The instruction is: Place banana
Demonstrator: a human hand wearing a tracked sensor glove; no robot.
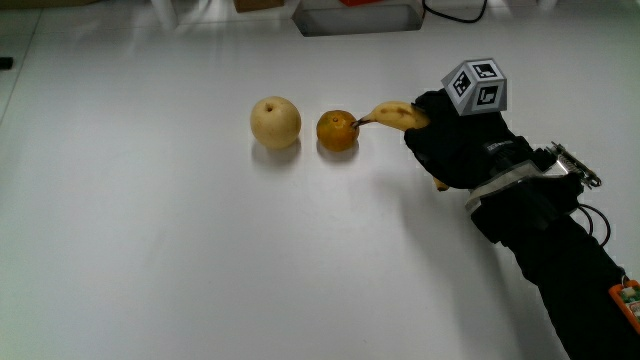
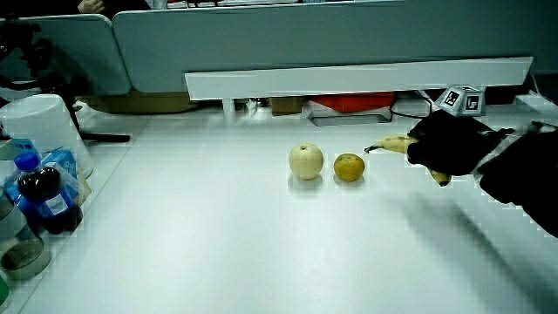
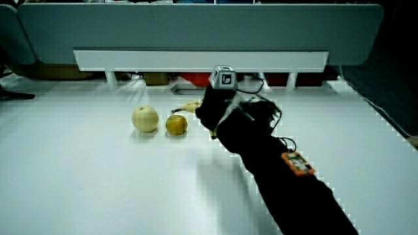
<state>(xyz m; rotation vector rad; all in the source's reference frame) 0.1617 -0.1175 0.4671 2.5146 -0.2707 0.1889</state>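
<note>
A yellow banana [image 1: 397,115] sticks out of the gloved hand [image 1: 450,145], its stem end almost touching an orange [image 1: 338,131]. The hand is shut on the banana, covering most of its length; a tip shows below the glove in a side view [image 2: 440,178]. Whether the fruit rests on the white table [image 1: 200,260] or hangs just above it I cannot tell. A pale round pear-like fruit [image 1: 275,122] sits beside the orange, so fruit, orange and banana form a row. Both side views show the banana [image 2: 394,143] [image 3: 190,105] and the hand [image 2: 449,144] [image 3: 219,111].
A grey box [image 1: 358,14] and cables stand near the low partition [image 2: 349,83]. In a side view, a dark bottle [image 2: 44,201], a white container [image 2: 39,122] and packets crowd one table edge.
</note>
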